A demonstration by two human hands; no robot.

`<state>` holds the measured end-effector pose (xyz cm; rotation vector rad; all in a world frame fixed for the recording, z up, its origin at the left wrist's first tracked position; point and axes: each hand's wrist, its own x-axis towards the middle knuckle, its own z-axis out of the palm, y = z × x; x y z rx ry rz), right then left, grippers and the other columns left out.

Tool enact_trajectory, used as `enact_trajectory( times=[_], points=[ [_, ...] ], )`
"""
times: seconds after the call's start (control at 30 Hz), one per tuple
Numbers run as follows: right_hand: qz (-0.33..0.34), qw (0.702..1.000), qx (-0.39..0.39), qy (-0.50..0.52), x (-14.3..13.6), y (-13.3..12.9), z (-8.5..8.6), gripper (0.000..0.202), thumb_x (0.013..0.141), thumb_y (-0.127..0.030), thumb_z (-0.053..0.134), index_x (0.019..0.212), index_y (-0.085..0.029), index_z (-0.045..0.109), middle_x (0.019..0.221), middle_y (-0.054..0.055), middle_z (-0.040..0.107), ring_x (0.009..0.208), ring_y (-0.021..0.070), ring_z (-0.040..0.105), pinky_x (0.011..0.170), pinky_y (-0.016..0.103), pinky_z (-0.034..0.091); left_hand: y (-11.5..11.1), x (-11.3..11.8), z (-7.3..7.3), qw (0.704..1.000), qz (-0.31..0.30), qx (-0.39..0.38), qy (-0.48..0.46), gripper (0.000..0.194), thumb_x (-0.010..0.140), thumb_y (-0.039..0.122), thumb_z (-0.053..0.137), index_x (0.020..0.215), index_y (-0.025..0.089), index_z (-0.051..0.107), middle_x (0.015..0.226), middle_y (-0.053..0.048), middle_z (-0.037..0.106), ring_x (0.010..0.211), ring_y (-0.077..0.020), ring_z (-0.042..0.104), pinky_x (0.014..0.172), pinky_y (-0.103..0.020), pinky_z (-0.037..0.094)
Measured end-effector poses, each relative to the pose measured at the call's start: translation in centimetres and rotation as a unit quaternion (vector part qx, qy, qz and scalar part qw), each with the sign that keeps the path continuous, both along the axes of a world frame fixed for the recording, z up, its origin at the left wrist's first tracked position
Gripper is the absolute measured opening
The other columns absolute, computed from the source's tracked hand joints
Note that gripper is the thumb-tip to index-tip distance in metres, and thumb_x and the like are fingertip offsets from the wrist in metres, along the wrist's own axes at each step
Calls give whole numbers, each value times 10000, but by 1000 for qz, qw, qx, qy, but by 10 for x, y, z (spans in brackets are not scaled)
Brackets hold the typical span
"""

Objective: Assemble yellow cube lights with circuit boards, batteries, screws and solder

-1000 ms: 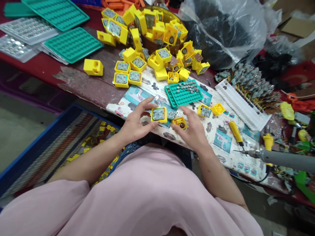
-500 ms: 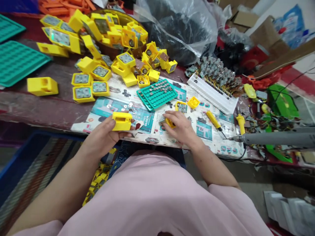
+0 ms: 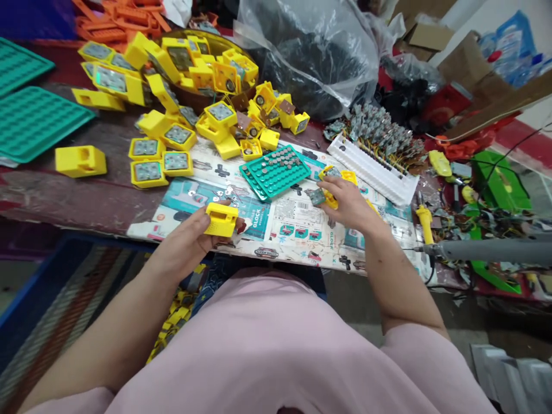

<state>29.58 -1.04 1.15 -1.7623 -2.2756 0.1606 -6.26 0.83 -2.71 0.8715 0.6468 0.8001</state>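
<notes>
Both hands are on yellow parts, set well apart; the left hand (image 3: 188, 244) grips a yellow block (image 3: 222, 221) between thumb and fingers, slotted side showing; the right hand (image 3: 348, 204) has thumb and fingers closed about a yellow housing (image 3: 331, 199), with a grey piece (image 3: 317, 197) jutting out to the left of its fingertips; whether that housing is lifted or rests on the printed sheet (image 3: 302, 248) cannot be told.

The step in hand looks like placing or shifting the housing with the right while the left merely holds; the next move seems to call for a gentle release on the right, leaving the grey piece untugged, and a steady left grip.

Left forearm slants inward, thumb uppermost; right forearm reaches forward, palm down, fingers curled; just beyond the right fingers sits an open yellow case (image 3: 332, 171); between the hands, farther off, lies a green tray (image 3: 280, 181).
</notes>
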Motion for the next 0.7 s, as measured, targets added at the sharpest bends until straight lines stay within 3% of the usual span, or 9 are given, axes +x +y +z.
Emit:
enact_trajectory(
  times=[0.07, 0.17, 0.23, 0.37, 0.57, 0.7],
  points=[
    [16, 999, 22, 37, -9, 10, 9, 403, 836, -277, 641, 1237, -246, 642, 1321, 105, 637, 1231, 295, 583, 1062, 530, 468, 2, 2, -1, 1000, 3, -17, -9, 318, 891, 437, 670, 1170, 284, 668, 1064, -37, 773, 932, -211, 743, 651, -244, 594],
    [-35, 997, 49, 52, -33, 36, 13, 220, 915, -313, 562, 1071, -257, 706, 1060, 78, 720, 1027, 253, 660, 942, 464, 523, 4, 8, -2, 999, -10, -31, -19, 312, 875, 377, 704, 1169, 309, 626, 1059, -10, 768, 869, -185, 749, 632, -232, 584],
    [-74, 996, 42, 20, -48, 56, 7, 194, 920, -309, 559, 983, -235, 727, 935, 80, 715, 926, 252, 660, 869, 442, 529, 5, 14, 0, 999, -15, -39, -27, 304, 842, 351, 741, 1110, 292, 610, 1010, 1, 766, 829, -179, 748, 621, -238, 586],
    [-113, 993, 36, -9, -64, 83, -10, 217, 912, -348, 564, 879, -209, 727, 915, 106, 697, 906, 264, 630, 827, 429, 519, 6, 25, 9, 998, 7, -61, -7, 390, 771, 361, 786, 1063, 224, 567, 940, -20, 742, 753, -195, 745, 548, -235, 568],
    [-128, 991, 33, 9, -66, 86, -12, 103, 838, -276, 623, 847, -206, 699, 919, 96, 704, 871, 257, 630, 825, 427, 517, 7, 32, 13, 998, 34, -60, 4, 510, 763, 361, 768, 1181, 223, 511, 1076, -42, 702, 817, -191, 746, 651, -279, 605],
    [-85, 991, 24, 105, -75, 83, -6, 92, 811, -222, 628, 857, -193, 702, 839, 53, 724, 756, 195, 646, 790, 374, 537, 9, 33, 8, 997, 36, -65, -15, 565, 741, 329, 780, 1223, 232, 503, 1089, -45, 698, 894, -210, 742, 737, -323, 614]
  ],
)
